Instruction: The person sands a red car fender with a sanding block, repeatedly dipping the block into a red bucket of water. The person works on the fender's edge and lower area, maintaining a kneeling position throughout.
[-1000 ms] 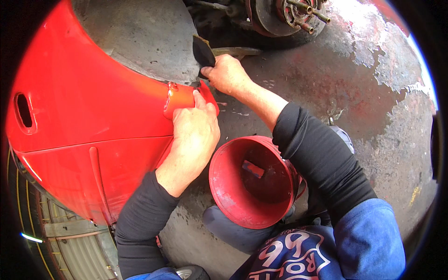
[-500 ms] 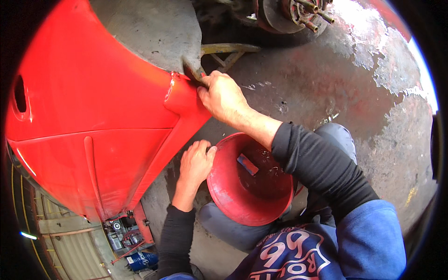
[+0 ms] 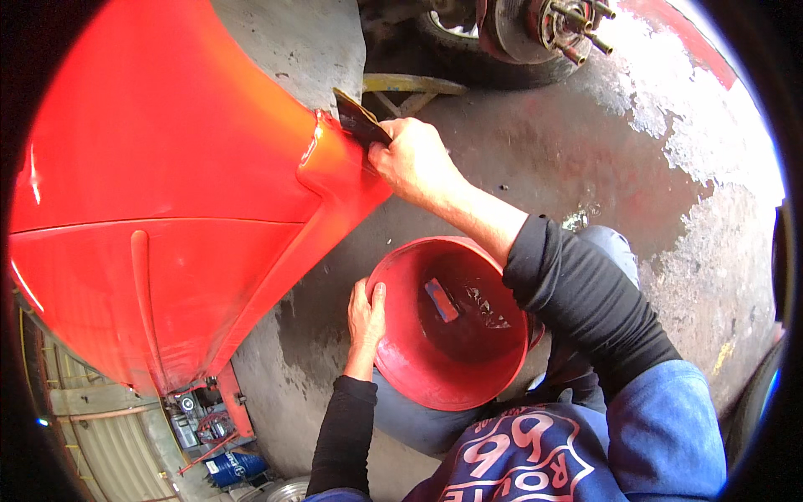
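My right hand [image 3: 421, 167] grips a folded sheet of sandpaper [image 3: 360, 120], dark with a paler edge, against the lower corner of a glossy red car panel [image 3: 201, 167] beside the wheel arch. The panel's paint looks chipped along that arch edge. My left hand [image 3: 365, 322] is closed over the left rim of a red bucket [image 3: 418, 372], thumb near the inside. Dark water seems to lie in the bucket, and a small red and blue block [image 3: 442, 300] rests inside it.
A brake disc with wheel studs [image 3: 552, 33] and a tyre [image 3: 519, 71] are at the top. A yellow stand [image 3: 414, 84] sits behind the panel. The concrete floor [image 3: 577, 159] looks wet in places. At lower left lie a blue container [image 3: 234, 468] and equipment [image 3: 201, 422].
My right hand has shifted slightly right and down, and more of the sandpaper shows. My left hand has moved lower on the bucket's rim and closed around it.
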`<state>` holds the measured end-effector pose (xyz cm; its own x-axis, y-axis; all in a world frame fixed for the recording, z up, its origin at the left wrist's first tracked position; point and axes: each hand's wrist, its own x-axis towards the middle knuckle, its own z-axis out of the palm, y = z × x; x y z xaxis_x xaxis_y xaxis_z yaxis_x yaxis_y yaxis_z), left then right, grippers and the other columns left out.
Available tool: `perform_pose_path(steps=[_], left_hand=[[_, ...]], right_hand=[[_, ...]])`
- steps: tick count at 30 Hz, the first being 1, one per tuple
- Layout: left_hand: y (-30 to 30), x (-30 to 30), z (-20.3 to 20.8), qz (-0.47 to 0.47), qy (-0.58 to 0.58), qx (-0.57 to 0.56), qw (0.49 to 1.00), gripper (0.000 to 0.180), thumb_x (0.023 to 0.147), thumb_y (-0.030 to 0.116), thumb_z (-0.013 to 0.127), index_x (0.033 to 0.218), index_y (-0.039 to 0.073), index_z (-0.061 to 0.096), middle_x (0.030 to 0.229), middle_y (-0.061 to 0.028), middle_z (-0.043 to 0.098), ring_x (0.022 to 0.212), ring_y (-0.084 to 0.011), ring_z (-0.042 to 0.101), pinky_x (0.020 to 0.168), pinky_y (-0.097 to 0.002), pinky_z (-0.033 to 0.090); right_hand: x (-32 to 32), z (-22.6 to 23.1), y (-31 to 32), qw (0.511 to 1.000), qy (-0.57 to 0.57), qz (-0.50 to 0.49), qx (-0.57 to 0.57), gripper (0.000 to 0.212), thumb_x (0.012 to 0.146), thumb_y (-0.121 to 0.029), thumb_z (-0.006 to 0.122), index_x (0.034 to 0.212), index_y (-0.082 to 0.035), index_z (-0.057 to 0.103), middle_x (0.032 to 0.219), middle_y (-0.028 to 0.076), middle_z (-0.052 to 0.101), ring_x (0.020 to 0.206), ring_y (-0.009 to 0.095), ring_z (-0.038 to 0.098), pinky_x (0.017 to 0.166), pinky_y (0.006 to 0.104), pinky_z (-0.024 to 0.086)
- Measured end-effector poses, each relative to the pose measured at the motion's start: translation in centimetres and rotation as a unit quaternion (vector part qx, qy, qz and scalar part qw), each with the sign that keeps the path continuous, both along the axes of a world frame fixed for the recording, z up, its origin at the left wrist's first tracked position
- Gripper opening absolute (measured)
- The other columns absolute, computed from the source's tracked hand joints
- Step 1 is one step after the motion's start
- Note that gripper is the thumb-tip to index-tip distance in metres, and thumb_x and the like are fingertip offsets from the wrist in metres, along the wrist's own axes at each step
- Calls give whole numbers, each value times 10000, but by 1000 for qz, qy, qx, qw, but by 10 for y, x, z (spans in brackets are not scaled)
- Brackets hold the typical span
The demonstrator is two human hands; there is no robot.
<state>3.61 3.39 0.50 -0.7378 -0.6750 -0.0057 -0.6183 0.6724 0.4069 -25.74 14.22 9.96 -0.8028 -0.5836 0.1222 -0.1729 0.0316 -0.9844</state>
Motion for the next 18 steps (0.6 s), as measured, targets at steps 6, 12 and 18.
perform_pose_path(steps=[6, 12, 18], left_hand=[[5, -3, 4, 17, -14, 38, 999, 430, 978, 376, 540, 1205, 11, 557, 1114, -209, 639, 1052, -334, 614, 929, -420, 456], [-1, -1, 0, 24, -1, 59, 998, 410, 976, 342, 544, 1220, 12, 555, 1132, -174, 650, 1051, -287, 621, 931, -394, 461], [-2, 4, -4, 15, 16, 44, 999, 402, 976, 330, 551, 1225, 15, 556, 1124, -165, 653, 1040, -274, 624, 927, -386, 465]], right_hand=[[-3, -13, 4, 994, 108, 0, 12, 230, 801, -135, 573, 941, 12, 681, 786, 277, 646, 798, 413, 673, 759, 452, 536], [-26, -22, 12, 990, -7, -106, -88, 215, 820, -115, 568, 947, -4, 702, 894, 246, 676, 906, 406, 664, 823, 447, 529], [-8, -17, 7, 988, -107, -37, -107, 256, 815, -67, 569, 1050, -13, 654, 960, 262, 669, 974, 419, 642, 857, 465, 508]])
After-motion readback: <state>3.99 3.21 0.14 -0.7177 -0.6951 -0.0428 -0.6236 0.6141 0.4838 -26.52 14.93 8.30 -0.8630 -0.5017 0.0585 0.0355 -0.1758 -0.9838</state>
